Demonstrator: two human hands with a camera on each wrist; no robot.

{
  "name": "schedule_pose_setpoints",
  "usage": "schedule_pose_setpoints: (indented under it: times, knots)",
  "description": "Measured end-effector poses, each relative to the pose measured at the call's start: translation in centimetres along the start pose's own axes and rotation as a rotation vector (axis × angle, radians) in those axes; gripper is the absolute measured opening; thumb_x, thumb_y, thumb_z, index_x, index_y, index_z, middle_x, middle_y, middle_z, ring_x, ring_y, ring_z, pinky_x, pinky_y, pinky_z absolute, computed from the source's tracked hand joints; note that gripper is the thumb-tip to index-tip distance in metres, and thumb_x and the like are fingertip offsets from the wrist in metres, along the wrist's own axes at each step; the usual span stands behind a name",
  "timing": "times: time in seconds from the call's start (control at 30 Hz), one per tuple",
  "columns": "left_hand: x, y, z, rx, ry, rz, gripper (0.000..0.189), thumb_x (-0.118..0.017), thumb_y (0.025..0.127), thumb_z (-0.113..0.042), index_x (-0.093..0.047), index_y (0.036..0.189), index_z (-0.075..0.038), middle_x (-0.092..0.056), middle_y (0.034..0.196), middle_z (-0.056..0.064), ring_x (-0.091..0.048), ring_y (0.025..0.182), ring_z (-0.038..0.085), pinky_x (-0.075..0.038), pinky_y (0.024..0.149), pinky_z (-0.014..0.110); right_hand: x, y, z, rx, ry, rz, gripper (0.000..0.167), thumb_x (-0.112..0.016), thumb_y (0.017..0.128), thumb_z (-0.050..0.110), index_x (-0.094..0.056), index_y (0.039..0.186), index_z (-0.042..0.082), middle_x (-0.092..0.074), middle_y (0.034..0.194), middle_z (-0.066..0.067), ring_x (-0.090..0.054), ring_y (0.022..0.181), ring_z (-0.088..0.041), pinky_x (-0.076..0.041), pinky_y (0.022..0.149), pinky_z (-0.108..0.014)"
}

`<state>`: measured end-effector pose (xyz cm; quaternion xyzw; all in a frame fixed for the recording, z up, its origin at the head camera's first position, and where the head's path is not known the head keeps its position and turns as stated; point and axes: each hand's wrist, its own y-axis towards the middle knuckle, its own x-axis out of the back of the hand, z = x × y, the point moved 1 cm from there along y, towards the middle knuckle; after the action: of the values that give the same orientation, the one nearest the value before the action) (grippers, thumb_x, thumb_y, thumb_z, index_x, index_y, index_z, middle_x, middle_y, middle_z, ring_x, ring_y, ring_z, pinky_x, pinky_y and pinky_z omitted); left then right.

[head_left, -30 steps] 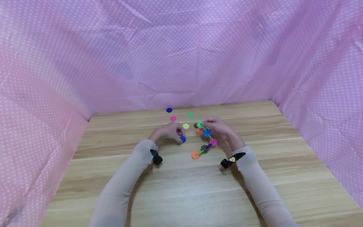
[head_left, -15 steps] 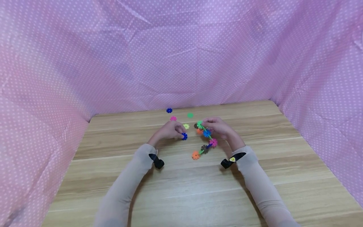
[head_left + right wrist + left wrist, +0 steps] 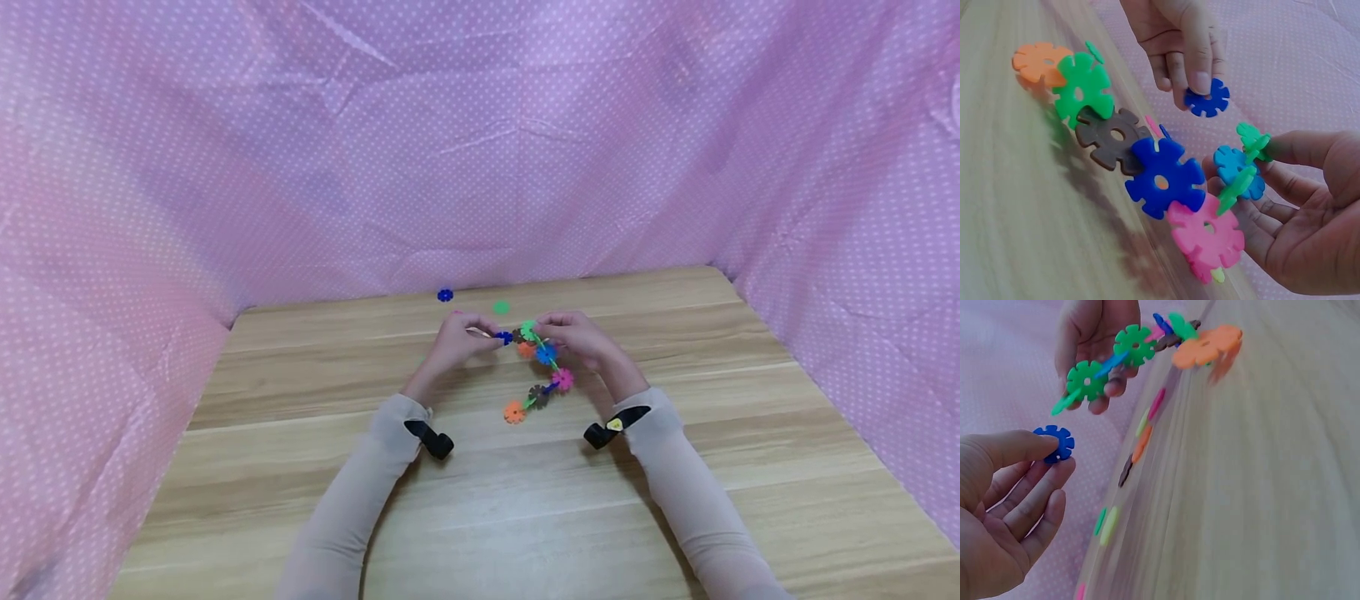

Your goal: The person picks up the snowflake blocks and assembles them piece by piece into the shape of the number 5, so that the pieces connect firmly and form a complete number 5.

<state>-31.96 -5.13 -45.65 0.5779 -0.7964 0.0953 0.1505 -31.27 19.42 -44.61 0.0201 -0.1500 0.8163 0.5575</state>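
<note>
My left hand (image 3: pixel 457 346) pinches a dark blue notched plastic disc (image 3: pixel 1065 447) between thumb and fingers. Opposite it, my right hand (image 3: pixel 581 337) grips one end of a chain of interlocked snowflake discs by its green pieces (image 3: pixel 1252 145). From there the chain runs through a light blue disc, a pink disc (image 3: pixel 1205 231), a dark blue one, a brown disc (image 3: pixel 1113 136) and a green one to an orange disc (image 3: pixel 515 412) at the near end. In both wrist views a small gap shows between the loose blue disc and the chain's green end.
Loose discs lie on the wooden table (image 3: pixel 480 517) beyond the hands: a dark blue disc (image 3: pixel 446 295), a green disc (image 3: pixel 501 308), and, beside the chain, an orange disc (image 3: pixel 527 350). A pink dotted cloth (image 3: pixel 480 167) hangs around the table's back and sides.
My left hand has moved right and away from me, bringing the blue disc close to the chain's green end. My right hand and the chain have stayed nearly still.
</note>
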Motion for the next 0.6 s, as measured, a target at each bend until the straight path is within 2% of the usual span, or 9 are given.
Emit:
schedule_pose_setpoints:
  times: [0.37, 0.6]
  knots:
    - [-1.8, 0.2, 0.1, -0.007, -0.151, 0.001, 0.013, -0.081, 0.085, -0.002, -0.075, 0.096, 0.001, -0.076, 0.098, 0.013, -0.074, 0.083, 0.015, -0.062, 0.078, 0.028, -0.4, 0.1, -0.1, -0.015, 0.031, -0.037, 0.033, -0.058, 0.105, 0.023, -0.063, 0.121, -0.004, -0.068, 0.109, 0.001, -0.061, 0.105, -0.015, -0.051, 0.1, -0.038]
    - [-2.1, 0.5, 0.1, -0.014, -0.146, -0.053, 0.012, -0.082, 0.085, -0.004, -0.075, 0.094, -0.001, -0.075, 0.095, 0.011, -0.071, 0.08, 0.013, -0.062, 0.079, 0.031, -0.4, 0.2, -0.1, -0.005, 0.032, -0.05, 0.033, -0.058, 0.105, 0.022, -0.063, 0.122, -0.005, -0.068, 0.108, 0.001, -0.061, 0.103, -0.015, -0.053, 0.096, -0.035]
